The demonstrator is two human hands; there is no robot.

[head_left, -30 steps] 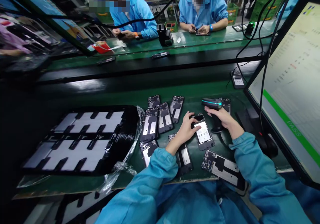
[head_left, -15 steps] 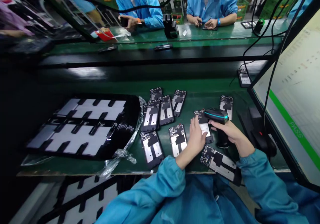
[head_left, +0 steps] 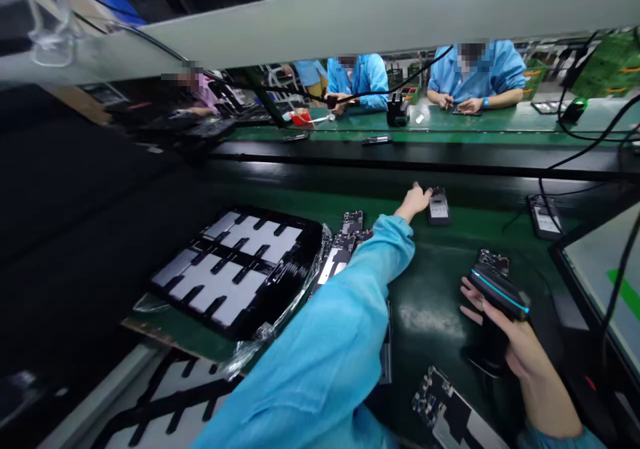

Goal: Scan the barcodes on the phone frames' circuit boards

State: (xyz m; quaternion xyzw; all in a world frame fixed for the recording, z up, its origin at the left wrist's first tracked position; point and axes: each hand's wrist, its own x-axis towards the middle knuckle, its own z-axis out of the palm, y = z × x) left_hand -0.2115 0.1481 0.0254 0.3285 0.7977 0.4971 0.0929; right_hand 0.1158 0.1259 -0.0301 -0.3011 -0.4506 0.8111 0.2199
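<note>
My left hand [head_left: 415, 201] is stretched to the far side of the bench, fingers apart, with one fingertip at the upper left edge of an opened phone [head_left: 439, 207] whose white battery label shows. My right hand [head_left: 517, 342] is closed around a black barcode scanner [head_left: 500, 292] with a lit cyan stripe; some of its fingers stick out on the left. Beyond the scanner lies another opened phone [head_left: 495, 260], partly covered. Below it an opened phone [head_left: 450, 402] rests slantwise near me. My left sleeve hides much of the phone group [head_left: 340, 252].
A black tray [head_left: 240, 262] with pale compartments, edged by crumpled clear plastic [head_left: 255, 349], is on the left. A monitor [head_left: 605, 269] stands at right, near a phone [head_left: 543, 215] and hanging cables. A pale beam [head_left: 325, 25] crosses above. Co-workers [head_left: 477, 79] sit opposite.
My left hand has gone from beside the scanner to the far side of the bench, and the labelled phone is now there. The scanner stays in my right hand. The view has shifted.
</note>
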